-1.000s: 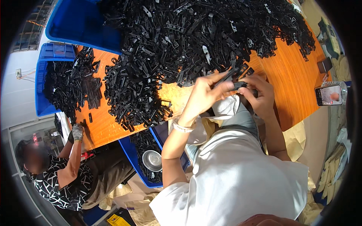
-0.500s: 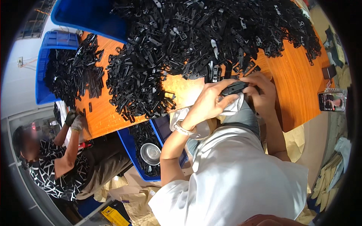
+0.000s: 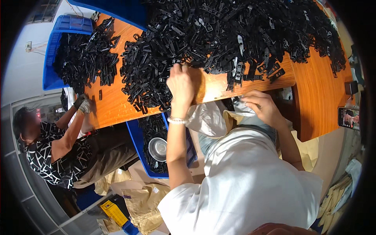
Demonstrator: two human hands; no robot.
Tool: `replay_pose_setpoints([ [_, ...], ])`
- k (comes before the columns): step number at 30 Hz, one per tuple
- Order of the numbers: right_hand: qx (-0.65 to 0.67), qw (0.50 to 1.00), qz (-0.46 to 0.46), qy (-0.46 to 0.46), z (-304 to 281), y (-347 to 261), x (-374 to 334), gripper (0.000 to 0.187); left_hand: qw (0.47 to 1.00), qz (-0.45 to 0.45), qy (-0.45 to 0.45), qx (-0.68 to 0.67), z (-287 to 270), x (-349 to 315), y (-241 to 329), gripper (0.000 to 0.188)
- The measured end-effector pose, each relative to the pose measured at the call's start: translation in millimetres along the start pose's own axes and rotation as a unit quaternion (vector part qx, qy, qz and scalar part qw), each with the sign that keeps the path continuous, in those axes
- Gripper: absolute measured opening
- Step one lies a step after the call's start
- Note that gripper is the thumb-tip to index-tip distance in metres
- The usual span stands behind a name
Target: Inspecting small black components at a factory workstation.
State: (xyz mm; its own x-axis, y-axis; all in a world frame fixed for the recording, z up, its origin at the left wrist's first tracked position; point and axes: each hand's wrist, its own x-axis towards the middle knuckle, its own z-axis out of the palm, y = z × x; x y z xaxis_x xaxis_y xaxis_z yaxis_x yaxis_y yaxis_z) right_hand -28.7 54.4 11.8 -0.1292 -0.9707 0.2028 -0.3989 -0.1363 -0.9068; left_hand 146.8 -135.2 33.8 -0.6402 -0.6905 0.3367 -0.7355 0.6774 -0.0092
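A: Found the left hand (image 3: 181,84) where?

B: Saw it at the near edge of the big heap of black plastic parts (image 3: 219,43), fingers bent and drawn close together, tips among the pieces. Couldn't tell whether pinching a part or only touching.

A: And caught the right hand (image 3: 261,105) doing what?

B: Saw it farther right and nearer, beside the near edge of the orange wooden table (image 3: 317,94), well apart from the left hand, fingers half curled. Couldn't tell whether gripping anything.

A: Spotted which parts closest to it?

B: Noted several loose black parts (image 3: 276,73) on the table, just far of the right hand and apart from it, well right of the left hand. Noticed also a white bag (image 3: 209,117) between both hands, on the near side of the edge.

A: Noticed what else?

B: Saw a metal bowl (image 3: 158,149) on black pieces in a blue bin (image 3: 190,152), near left, and a phone (image 3: 348,117) at far right.
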Motion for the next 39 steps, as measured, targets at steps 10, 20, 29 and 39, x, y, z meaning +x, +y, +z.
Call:
replay_pose_setpoints([
  [10, -0.003, 0.958, 0.204, 0.202, -44, 12, -15, 0.014, 0.993, 0.104, -0.010, 0.054, 13, 14, -26, 0.006],
  [20, -0.422, 0.793, 0.214, 0.384, -121, 56, 21, 0.031, 0.973, 0.058, 0.135, -0.178, -7, 22, 18, 0.007],
  [29, -0.404, 0.798, 0.214, 0.393, -114, 64, -25, 0.023, 0.881, -0.141, 0.022, -0.452, -8, 12, 58, 0.019],
  [39, -0.179, 0.858, 0.207, 0.434, -127, 64, -47, 0.012, 0.637, -0.142, -0.124, -0.747, -7, 12, 78, 0.035],
])
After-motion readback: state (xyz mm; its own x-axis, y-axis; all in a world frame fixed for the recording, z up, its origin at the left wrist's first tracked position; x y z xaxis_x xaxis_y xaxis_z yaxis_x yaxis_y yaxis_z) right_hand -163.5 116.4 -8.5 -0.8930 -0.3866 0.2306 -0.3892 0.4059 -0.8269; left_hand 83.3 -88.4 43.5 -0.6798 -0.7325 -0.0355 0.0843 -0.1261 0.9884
